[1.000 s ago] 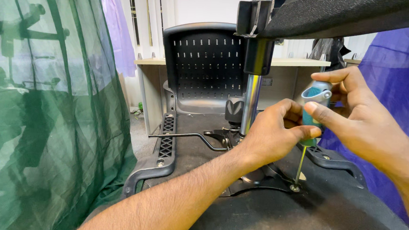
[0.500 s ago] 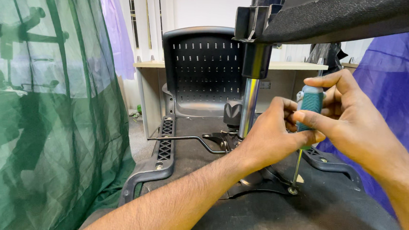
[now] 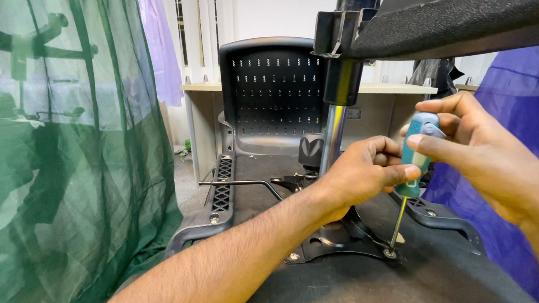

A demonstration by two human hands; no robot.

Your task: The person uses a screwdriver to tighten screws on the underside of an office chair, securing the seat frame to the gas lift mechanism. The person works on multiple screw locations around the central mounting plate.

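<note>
**Screwdriver upright on a chair-base screw**

We hold a screwdriver [image 3: 413,166] with both hands over the underside of an upturned office chair. Its long axis runs nearly vertical, leaning slightly so that the teal handle sits up and to the right while the thin shaft points down and a little left. The tip rests on a screw [image 3: 390,253] at the edge of the black metal plate [image 3: 339,240] fixed to the seat [image 3: 398,296].

Our left hand [image 3: 358,175] is clenched around the lower part of the handle, thumb and fingers wrapped across it. Our right hand [image 3: 481,155] grasps the top of the handle, index finger laid across its front and thumb behind.

The gas column [image 3: 332,140] stands upright just left of the hands. A lever [image 3: 239,183] juts left from the plate. Behind stands a perforated black backrest [image 3: 273,95] before a desk [image 3: 379,89]. Green netting [image 3: 63,157] hangs at left, purple fabric [image 3: 522,104] at right.
</note>
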